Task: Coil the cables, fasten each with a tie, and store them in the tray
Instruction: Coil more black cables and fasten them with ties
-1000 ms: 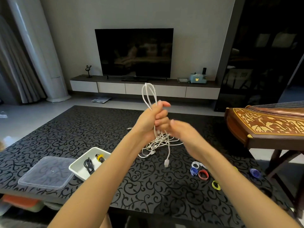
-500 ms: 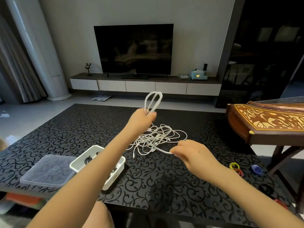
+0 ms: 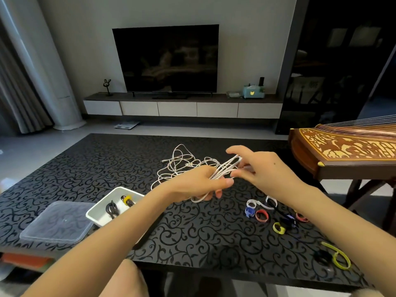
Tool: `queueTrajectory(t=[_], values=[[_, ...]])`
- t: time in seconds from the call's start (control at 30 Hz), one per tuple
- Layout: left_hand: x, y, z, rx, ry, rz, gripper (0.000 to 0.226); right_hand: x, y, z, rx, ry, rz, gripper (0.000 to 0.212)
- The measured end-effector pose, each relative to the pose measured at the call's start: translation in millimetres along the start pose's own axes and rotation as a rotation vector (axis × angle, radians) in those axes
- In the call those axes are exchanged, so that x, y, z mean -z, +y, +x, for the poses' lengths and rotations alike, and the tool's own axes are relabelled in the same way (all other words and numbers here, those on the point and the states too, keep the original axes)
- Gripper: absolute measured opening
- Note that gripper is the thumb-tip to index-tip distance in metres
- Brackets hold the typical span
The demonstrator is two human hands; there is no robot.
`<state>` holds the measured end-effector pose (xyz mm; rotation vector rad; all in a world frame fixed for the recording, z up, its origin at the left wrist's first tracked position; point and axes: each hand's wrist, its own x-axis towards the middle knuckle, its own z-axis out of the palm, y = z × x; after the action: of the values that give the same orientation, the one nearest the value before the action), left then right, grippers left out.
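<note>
- Nearest us, at the surface's [image 3: 192,239] front-left edge, a clear lid [image 3: 56,222] lies flat; just beyond it the white tray [image 3: 97,213] holds two dark coiled cables, one bound with a yellow tie.
- Toward the front-right edge, loose ties [image 3: 262,215] lie scattered within reach of our right hand.
- Over the middle, our left hand [image 3: 195,185] is closed around a bundle of loops of the white cable [image 3: 225,169], palm turned inward, forearm reaching in from the lower left.
- Our right hand [image 3: 260,168] sits just beside it, fingers partly spread, pinching the loop ends between thumb and fingertips.
- To coil well, we judge we should keep the left fist firm, feed each new loop at matching length, and let slack run freely.
- Farther back, the uncoiled tangle rests mid-surface, untied.
</note>
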<state>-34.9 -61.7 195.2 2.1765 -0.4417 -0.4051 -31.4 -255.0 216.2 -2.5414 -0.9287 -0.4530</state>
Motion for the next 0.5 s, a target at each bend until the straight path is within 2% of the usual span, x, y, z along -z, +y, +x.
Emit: queueTrajectory(t=[0.07,0.13,0.2,0.23,0.3,0.37,0.43,0.5], values=[[-0.4,2.8,-2.9,-0.005,-0.026,0.054,0.021,0.1,5.7,-2.6,0.035,0.001,-0.305,0.060],[-4.8,5.2,-4.1,-0.023,-0.062,0.179,0.017,0.5,10.7,-4.9,0.081,-0.027,-0.537,0.058],[-11.3,6.8,-5.6,-0.091,-0.044,0.441,0.018,-1.3,14.2,-6.4,0.122,-0.151,-0.610,0.049],[-12.9,6.5,-6.4,-0.139,-0.001,0.590,0.017,-1.8,14.9,-6.2,0.138,-0.233,-0.569,0.042],[-17.4,3.9,-6.5,-0.219,0.092,0.835,0.011,-3.9,17.3,-12.6,0.090,-0.416,-0.290,0.028],[-18.6,-0.2,-6.7,-0.238,0.157,1.043,0.006,-7.6,21.9,-24.0,-0.085,-0.569,0.176,0.015],[-23.3,-6.0,-5.8,-0.227,0.158,1.235,0.020,-9.8,22.0,-40.0,-0.264,-0.685,0.656,0.030],[-27.4,-10.6,-4.4,-0.231,0.154,1.334,0.029,-16.3,21.0,-53.3,-0.347,-0.677,0.992,0.047]])
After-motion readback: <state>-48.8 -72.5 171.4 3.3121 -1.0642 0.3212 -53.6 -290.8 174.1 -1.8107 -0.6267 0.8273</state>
